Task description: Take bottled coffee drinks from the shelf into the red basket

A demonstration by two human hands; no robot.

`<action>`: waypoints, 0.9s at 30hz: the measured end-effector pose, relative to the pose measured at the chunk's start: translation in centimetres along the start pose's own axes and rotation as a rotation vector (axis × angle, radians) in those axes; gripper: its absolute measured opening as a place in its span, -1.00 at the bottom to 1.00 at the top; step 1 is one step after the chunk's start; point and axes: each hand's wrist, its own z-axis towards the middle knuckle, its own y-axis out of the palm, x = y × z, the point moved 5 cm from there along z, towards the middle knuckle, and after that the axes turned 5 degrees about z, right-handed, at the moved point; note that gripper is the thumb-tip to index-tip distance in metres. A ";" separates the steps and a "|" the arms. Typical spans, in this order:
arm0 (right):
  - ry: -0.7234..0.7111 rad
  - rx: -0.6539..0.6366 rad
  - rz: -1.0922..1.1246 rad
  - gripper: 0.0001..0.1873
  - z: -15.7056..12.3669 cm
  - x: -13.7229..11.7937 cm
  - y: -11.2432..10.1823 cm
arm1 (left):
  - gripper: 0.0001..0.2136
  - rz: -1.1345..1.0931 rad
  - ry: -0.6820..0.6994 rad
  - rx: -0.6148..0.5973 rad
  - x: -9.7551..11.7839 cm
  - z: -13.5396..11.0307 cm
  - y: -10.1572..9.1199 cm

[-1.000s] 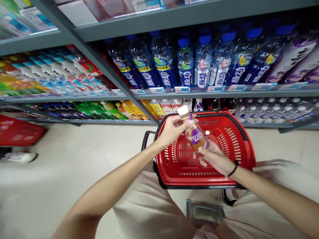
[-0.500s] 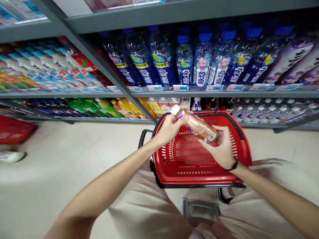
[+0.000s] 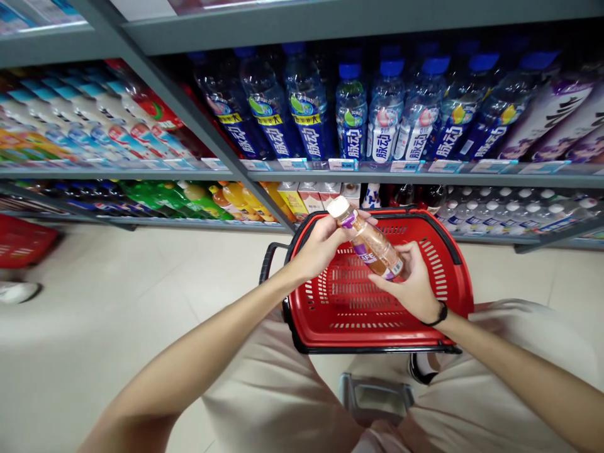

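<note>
A brown drink bottle (image 3: 372, 244) with a white cap and purple label parts is held tilted over the red shopping basket (image 3: 325, 321). My left hand (image 3: 325, 242) grips it near the cap, thumb across the neck. Around its base end are the fingers of my right hand (image 3: 413, 283), which has a black band at the wrist. Part of the label, with the letters "AFE", faces up. Beneath the bottle, the slotted floor of the basket shows; my hands cover some of it.
Blue-capped bottles (image 3: 352, 113) line the shelf ahead, above a grey shelf edge (image 3: 425, 178) with price tags. Lower down stand small white-capped bottles (image 3: 509, 211) and cartons (image 3: 311, 196). A grey stool (image 3: 375, 396) is between my legs. Another red basket (image 3: 23, 242) and a person's shoe (image 3: 19, 292) are at far left.
The bottle has turned in my hands, so the purple lettering now shows more. Its base end has shifted slightly left and down. Both hands keep their hold.
</note>
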 end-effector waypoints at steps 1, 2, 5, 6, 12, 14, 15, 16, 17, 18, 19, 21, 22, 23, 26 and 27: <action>0.013 -0.008 0.021 -0.35 0.0 0.0 0.1 | -0.68 0.001 0.005 0.003 0.0 0.0 0.0; 0.031 -0.013 0.055 -0.36 0.0 0.0 0.3 | -0.69 0.004 0.007 0.009 0.0 0.1 -0.1; 0.145 -0.054 0.225 -0.41 -0.1 0.3 1.0 | -0.69 0.013 -0.009 0.041 -0.3 0.3 -0.3; 0.204 -0.089 0.286 -0.42 -0.2 0.4 1.3 | -0.68 0.016 -0.013 0.055 -0.4 0.3 -0.4; 0.456 -0.248 0.591 -0.40 -0.2 -0.4 2.4 | -0.60 -0.011 0.049 0.189 -0.8 0.5 -1.1; 0.544 -0.301 0.683 -0.37 -0.2 -0.7 2.6 | -0.56 0.007 0.052 0.246 -0.9 0.5 -1.4; 0.591 -0.324 0.718 -0.35 -0.3 -0.7 2.7 | -0.53 0.029 0.046 0.270 -1.0 0.5 -1.6; 0.637 -0.340 0.742 -0.32 -0.4 -0.7 2.8 | -0.52 0.055 0.034 0.292 -1.2 0.6 -1.8; 0.682 -0.348 0.754 -0.30 -0.6 -0.5 2.9 | -0.50 0.082 0.021 0.314 -1.5 0.7 -2.1; 0.720 -0.349 0.758 -0.29 -0.9 -0.3 3.0 | -0.48 0.107 0.011 0.336 -1.7 0.7 -2.3; 0.751 -0.347 0.757 -0.27 -1.1 -0.1 3.1 | -0.47 0.128 0.002 0.354 -2.0 0.8 -2.5; 0.807 -0.351 0.741 -0.21 -1.6 0.3 3.4 | -0.44 0.156 -0.012 0.370 -2.6 1.0 -2.8; 0.835 -0.354 0.725 -0.17 -1.7 0.6 3.5 | -0.44 0.170 -0.021 0.366 -2.8 1.1 -2.9; 0.858 -0.349 0.705 -0.14 -1.8 0.8 3.6 | -0.44 0.189 -0.031 0.358 -3.1 1.2 -3.0; 0.901 -0.290 0.610 -0.17 -1.4 1.6 3.3 | -0.49 0.277 -0.070 0.319 -3.8 1.3 -3.1; 0.900 -0.282 0.539 -0.21 -1.2 1.8 3.0 | -0.52 0.311 -0.082 0.294 -3.9 1.4 -3.0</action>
